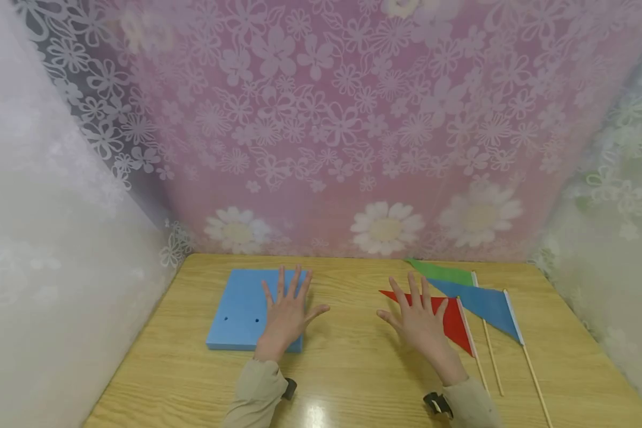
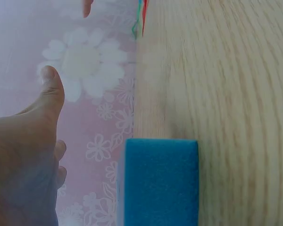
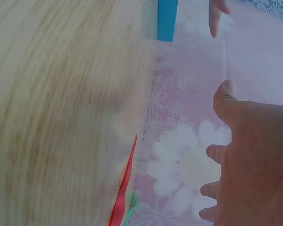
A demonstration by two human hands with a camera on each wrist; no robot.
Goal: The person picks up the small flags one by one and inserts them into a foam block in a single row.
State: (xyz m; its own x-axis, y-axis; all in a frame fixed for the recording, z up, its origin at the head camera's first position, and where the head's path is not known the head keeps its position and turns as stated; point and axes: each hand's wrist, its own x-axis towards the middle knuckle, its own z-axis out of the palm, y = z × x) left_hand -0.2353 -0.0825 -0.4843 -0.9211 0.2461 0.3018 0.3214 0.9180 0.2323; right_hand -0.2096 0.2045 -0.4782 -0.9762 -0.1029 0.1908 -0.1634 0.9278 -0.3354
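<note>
My left hand [image 1: 286,315] is spread wide above the right part of a blue foam block [image 1: 241,297], holding nothing. Two small dark holes show in the block's top near its front edge; the hand hides part of that top. In the left wrist view the hand [image 2: 26,155] is raised over the table, apart from the block [image 2: 161,183]. My right hand [image 1: 419,324], fingers also spread, hovers over the red pennant flag [image 1: 457,330] and covers part of it. Beyond the red one lie a blue pennant flag [image 1: 484,303] and a green pennant flag [image 1: 444,272], all on thin wooden sticks.
The wooden table [image 1: 348,356] ends at a pink flowered curtain [image 1: 321,148] behind. Pale curtains [image 1: 48,267] hang along both sides. The flag sticks [image 1: 535,380] reach toward the table's front right. A dark strap [image 1: 437,404] is on the right wrist.
</note>
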